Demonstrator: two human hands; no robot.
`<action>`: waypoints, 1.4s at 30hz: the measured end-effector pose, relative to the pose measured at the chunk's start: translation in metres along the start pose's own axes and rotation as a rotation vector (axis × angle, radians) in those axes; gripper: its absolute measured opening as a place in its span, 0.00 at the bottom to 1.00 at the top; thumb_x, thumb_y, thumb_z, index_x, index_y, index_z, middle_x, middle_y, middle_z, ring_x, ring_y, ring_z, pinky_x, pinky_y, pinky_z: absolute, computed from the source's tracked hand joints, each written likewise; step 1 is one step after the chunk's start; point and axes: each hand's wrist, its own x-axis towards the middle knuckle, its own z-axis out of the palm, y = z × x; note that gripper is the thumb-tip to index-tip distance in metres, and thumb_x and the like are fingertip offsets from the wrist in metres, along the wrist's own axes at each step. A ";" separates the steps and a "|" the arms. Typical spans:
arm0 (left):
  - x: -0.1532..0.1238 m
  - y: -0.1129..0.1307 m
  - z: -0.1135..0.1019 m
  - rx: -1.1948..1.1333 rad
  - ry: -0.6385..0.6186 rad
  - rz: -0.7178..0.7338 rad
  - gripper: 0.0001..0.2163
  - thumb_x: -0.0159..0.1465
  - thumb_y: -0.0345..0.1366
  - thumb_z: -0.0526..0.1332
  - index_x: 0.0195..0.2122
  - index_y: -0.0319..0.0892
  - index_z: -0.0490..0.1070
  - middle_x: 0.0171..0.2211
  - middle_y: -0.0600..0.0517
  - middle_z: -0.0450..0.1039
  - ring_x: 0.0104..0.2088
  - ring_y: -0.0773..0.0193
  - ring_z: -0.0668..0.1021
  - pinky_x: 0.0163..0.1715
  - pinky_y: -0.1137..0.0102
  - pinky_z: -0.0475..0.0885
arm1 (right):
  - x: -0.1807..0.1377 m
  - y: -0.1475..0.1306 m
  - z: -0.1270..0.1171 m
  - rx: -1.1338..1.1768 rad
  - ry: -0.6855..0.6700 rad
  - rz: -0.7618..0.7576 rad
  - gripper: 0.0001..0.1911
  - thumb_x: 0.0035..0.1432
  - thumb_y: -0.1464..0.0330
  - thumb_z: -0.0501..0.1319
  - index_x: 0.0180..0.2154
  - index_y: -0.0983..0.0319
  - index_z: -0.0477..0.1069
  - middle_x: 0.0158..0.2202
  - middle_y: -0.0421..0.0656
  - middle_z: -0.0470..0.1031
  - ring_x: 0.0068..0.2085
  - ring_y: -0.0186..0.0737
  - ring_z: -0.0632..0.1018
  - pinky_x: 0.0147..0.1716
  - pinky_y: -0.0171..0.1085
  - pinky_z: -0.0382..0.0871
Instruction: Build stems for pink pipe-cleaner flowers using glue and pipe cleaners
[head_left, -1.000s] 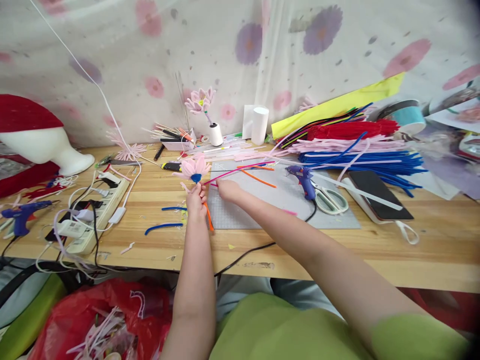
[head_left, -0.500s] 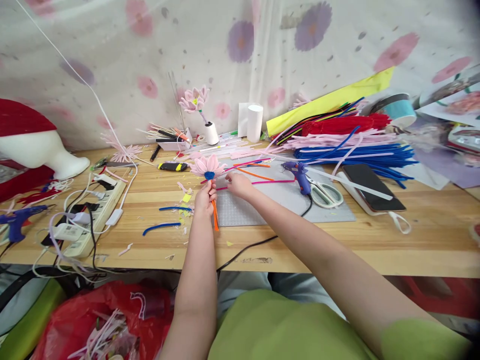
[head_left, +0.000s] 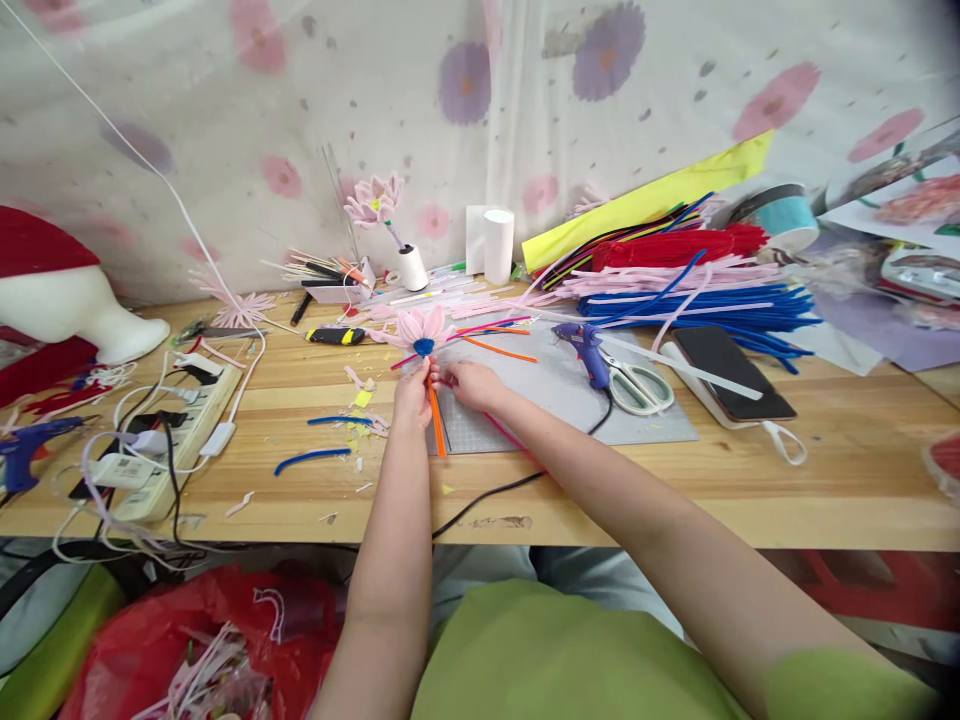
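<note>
My left hand (head_left: pixel 412 395) is closed around the stem of a pink pipe-cleaner flower (head_left: pixel 420 328) with a blue band at its base. Below the fingers, orange pipe cleaners (head_left: pixel 438 425) hang down as the stem. Close beside it, my right hand (head_left: pixel 471 385) pinches a magenta pipe cleaner (head_left: pixel 501 430), whose tail runs out under the right wrist. Another magenta length passes behind the flower. Loose orange pipe cleaners (head_left: pixel 510 350) lie on the grey cutting mat (head_left: pixel 637 430) beyond my right hand.
A purple glue gun (head_left: pixel 586 352) and scissors (head_left: pixel 641 388) lie on the mat. Bundled blue pipe cleaners (head_left: pixel 697 312) and a phone (head_left: pixel 735 372) are at the right. At left stand a power strip (head_left: pixel 184 430) and a white mannequin head (head_left: pixel 82 305). A finished flower (head_left: pixel 375 200) stands behind.
My right hand has come down and left, next to the stem. The magenta pipe cleaner now crosses at the flower's base and trails under the wrist. The view has shifted slightly right.
</note>
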 end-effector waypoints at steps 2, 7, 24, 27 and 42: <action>0.002 0.001 -0.001 0.035 0.035 0.013 0.05 0.58 0.27 0.57 0.27 0.33 0.70 0.18 0.54 0.65 0.15 0.80 0.66 0.14 0.84 0.60 | 0.000 0.007 -0.003 0.016 0.035 0.044 0.14 0.48 0.74 0.53 0.38 0.62 0.70 0.38 0.45 0.74 0.38 0.39 0.73 0.34 0.34 0.62; 0.003 0.002 -0.001 0.067 0.052 0.041 0.02 0.55 0.27 0.60 0.26 0.33 0.70 0.18 0.54 0.66 0.17 0.77 0.69 0.18 0.81 0.66 | -0.001 0.033 -0.016 0.250 0.099 0.160 0.13 0.45 0.74 0.56 0.35 0.64 0.71 0.30 0.42 0.73 0.29 0.34 0.71 0.30 0.31 0.61; 0.014 -0.034 0.008 0.031 -0.056 0.130 0.04 0.53 0.31 0.62 0.27 0.34 0.70 0.20 0.56 0.64 0.15 0.80 0.62 0.12 0.82 0.52 | -0.020 0.043 -0.019 0.405 0.060 0.064 0.18 0.60 0.63 0.46 0.37 0.63 0.72 0.28 0.40 0.72 0.31 0.32 0.71 0.33 0.31 0.61; 0.013 -0.035 0.007 0.085 -0.063 0.158 0.06 0.53 0.34 0.62 0.28 0.36 0.69 0.20 0.57 0.63 0.14 0.80 0.61 0.11 0.81 0.50 | -0.018 0.043 -0.015 0.397 0.064 0.113 0.16 0.59 0.66 0.47 0.36 0.64 0.72 0.26 0.40 0.72 0.29 0.32 0.71 0.31 0.30 0.60; 0.010 -0.035 0.005 0.138 -0.079 0.187 0.08 0.55 0.37 0.60 0.26 0.38 0.63 0.17 0.60 0.60 0.11 0.81 0.55 0.11 0.81 0.44 | -0.015 0.028 -0.003 0.659 0.248 0.025 0.11 0.55 0.64 0.51 0.36 0.63 0.67 0.21 0.37 0.69 0.23 0.30 0.68 0.27 0.30 0.59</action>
